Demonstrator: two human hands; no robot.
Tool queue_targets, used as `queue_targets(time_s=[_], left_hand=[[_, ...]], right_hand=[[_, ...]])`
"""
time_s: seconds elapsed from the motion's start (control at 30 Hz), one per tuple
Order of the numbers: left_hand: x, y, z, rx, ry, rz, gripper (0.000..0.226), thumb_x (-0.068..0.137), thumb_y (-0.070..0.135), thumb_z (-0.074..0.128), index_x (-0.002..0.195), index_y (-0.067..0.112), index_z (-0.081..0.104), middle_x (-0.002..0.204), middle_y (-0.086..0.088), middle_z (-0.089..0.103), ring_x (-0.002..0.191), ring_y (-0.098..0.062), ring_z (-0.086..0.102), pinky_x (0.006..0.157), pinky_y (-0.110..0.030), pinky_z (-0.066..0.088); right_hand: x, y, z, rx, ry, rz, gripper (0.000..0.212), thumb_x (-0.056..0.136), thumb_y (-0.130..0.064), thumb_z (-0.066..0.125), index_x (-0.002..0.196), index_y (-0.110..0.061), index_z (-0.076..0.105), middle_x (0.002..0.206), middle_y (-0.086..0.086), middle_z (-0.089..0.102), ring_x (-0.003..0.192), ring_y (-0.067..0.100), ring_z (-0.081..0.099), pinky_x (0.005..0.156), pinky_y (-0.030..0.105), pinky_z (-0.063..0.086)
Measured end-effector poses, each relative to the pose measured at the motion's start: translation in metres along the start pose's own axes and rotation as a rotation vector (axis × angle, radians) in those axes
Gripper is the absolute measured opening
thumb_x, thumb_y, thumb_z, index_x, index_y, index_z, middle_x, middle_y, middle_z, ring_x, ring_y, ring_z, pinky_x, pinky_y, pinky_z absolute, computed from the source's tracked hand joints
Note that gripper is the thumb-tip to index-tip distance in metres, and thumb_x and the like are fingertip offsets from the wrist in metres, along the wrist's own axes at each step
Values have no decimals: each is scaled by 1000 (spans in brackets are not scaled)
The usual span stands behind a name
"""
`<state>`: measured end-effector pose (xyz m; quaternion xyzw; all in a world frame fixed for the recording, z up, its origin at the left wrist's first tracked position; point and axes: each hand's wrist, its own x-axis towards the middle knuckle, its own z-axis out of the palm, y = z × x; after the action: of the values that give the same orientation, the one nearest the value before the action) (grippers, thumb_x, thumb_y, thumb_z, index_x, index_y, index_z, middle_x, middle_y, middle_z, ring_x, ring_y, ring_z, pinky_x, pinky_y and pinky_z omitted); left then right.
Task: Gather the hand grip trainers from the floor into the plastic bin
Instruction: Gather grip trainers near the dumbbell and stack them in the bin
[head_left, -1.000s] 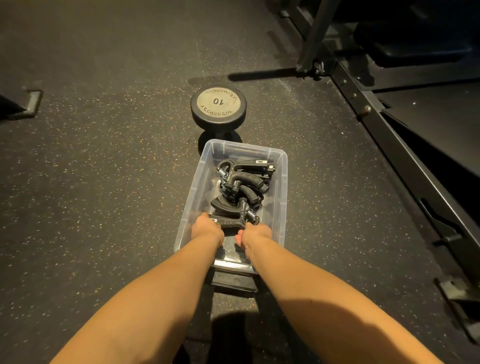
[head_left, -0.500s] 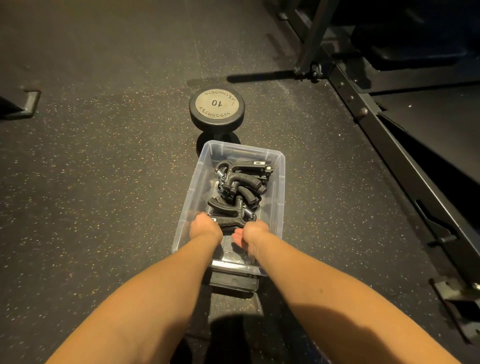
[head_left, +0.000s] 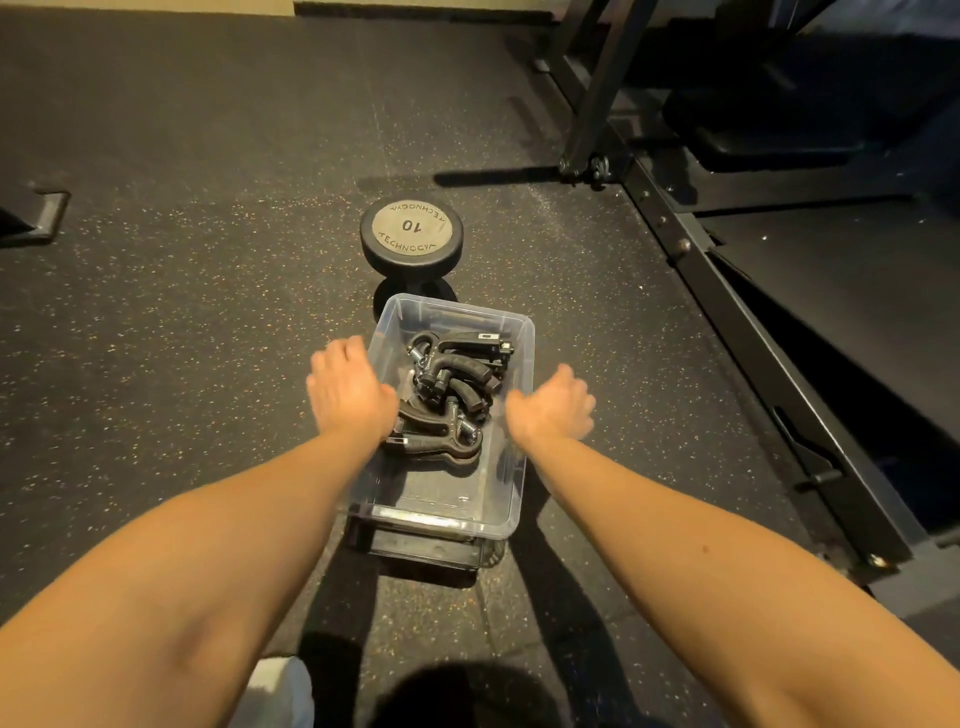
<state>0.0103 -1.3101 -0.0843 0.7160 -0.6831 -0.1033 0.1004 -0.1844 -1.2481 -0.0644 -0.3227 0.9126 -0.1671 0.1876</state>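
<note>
on speckled black rubber floor (head_left: 182, 322), clear rectangular plastic bin (head_left: 447, 524) of black hand grip trainers (head_left: 452, 374)
left hand (head_left: 350, 395), right hand (head_left: 550, 408) spread open by its side rims, holding nothing

The left hand (head_left: 349, 387) covers the left wall of the bin (head_left: 441, 522) and part of the nearest of the grip trainers (head_left: 452, 379), a tangle too knotted to count. The right hand (head_left: 550, 408) blurs at its fingertips; contact with the right rim is unclear. The lower head of the dumbbell (head_left: 411, 228) is half hidden behind the bin. The rack (head_left: 753, 332) runs off the right edge; the bottom edge cuts a pale shape (head_left: 278, 691).
</note>
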Motion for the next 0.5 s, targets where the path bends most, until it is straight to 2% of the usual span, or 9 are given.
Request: queue_targets(time_s=[0.07,0.13,0.2,0.23,0.3,0.33,0.4,0.5], left_hand=[[0,-7,0,-84,-244,-196,49,86,24,64,130,9,48,120,-14,57,110,-34,56,87,-45,49],[3,-15,2,-174,-409,-261,36,85,18,62,119,10,53,103,-11,59,92,-33,59,74,-39,49],[9,-22,1,-270,-466,-257,22,83,5,58,104,11,53,99,-12,60,90,-35,62,74,-41,53],[14,-25,-1,-333,-500,-261,19,82,0,56,96,10,51,100,-15,61,92,-38,65,77,-46,57],[26,-27,-6,-440,-569,-274,20,81,-8,56,91,9,50,102,-21,62,94,-40,67,80,-54,59],[32,-28,-9,-458,-596,-277,23,80,-10,57,91,9,50,101,-21,62,91,-39,67,79,-56,59],[41,-28,-20,-474,-639,-277,29,77,-15,58,89,11,51,96,-19,62,84,-36,66,77,-57,59],[45,-24,-41,-548,-653,-306,33,74,-17,58,83,14,49,89,-18,60,80,-33,63,77,-61,56]], right_hand=[[3,14,8,97,-241,155,56,81,-37,72,127,-11,55,124,11,62,116,33,58,92,42,52],[1,23,12,267,-374,198,37,82,-30,71,113,-12,65,111,10,70,100,31,67,86,40,58],[-2,27,15,368,-415,177,20,83,-20,65,103,-16,68,101,7,70,92,28,67,83,39,58],[-3,28,16,393,-420,168,12,84,-15,61,94,-18,67,93,5,68,83,27,64,74,36,56],[-1,27,12,425,-410,182,18,82,-5,52,71,-18,59,73,3,60,62,22,53,53,27,43],[1,26,10,435,-410,197,22,79,-2,49,66,-17,57,67,2,57,58,21,51,50,25,40],[4,22,6,448,-416,227,28,76,3,45,62,-16,61,62,4,59,56,22,55,50,29,45],[0,13,-12,477,-426,249,37,84,2,44,58,-18,61,56,4,58,50,21,55,50,32,49]])
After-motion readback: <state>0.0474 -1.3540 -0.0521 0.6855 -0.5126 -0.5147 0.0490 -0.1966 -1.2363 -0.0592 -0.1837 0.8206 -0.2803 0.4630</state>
